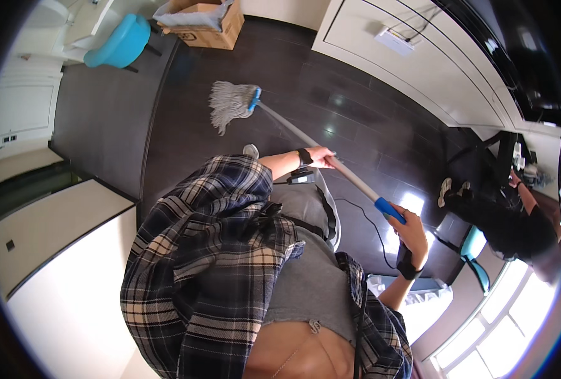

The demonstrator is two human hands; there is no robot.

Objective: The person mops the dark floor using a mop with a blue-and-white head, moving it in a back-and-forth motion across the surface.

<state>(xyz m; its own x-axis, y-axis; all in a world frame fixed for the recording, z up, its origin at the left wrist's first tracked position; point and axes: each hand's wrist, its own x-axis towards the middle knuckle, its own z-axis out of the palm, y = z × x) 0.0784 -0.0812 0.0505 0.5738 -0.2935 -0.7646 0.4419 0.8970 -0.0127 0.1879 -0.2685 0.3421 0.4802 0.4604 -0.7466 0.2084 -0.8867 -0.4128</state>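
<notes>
A string mop (pixel 233 104) with grey-white strands and a blue head clamp lies spread on the dark plank floor, ahead and to the left. Its pale pole slopes back towards the lower right. Around the middle of that pole, my left hand (pixel 322 157) is closed, with a black band on the wrist. My right hand (pixel 410 232) holds the blue grip (pixel 389 211) at the pole's upper end, and its wrist has a black band too. Parts of the fingers of both hands are hidden behind the pole and the grip.
An open cardboard box (pixel 209 31) and a turquoise chair (pixel 121 42) stand at the far side. A white cabinet (pixel 389 61) runs along the upper right. Another person (pixel 508 227) is at the right, near a second turquoise chair (pixel 474 256). A dark cable (pixel 377 232) crosses the floor.
</notes>
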